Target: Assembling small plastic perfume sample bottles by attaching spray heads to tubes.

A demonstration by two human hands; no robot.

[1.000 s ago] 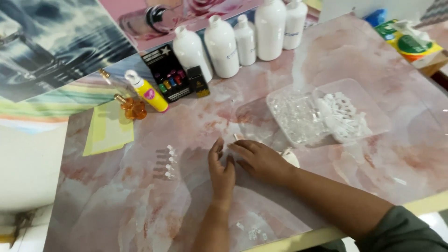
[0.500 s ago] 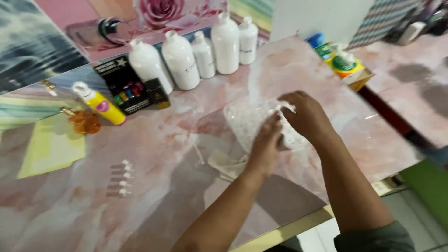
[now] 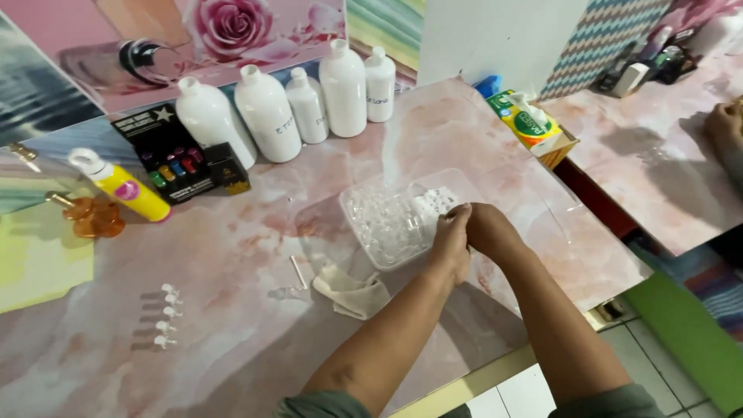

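Pink marbled table (image 3: pixel 232 255) carries a clear tray (image 3: pixel 387 220) of small vials. Left hand (image 3: pixel 451 244) and right hand (image 3: pixel 487 231) meet at its near right edge, fingers curled together; whether they hold anything I cannot tell.

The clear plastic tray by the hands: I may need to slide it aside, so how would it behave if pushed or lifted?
The clear plastic tray looks thin-walled, so it would probably flex if lifted by one edge. It holds many small clear pieces, which could rattle or spill if it tilts. On the smooth marbled table it would likely slide easily. Both hands, left hand and right hand, are at its rim.
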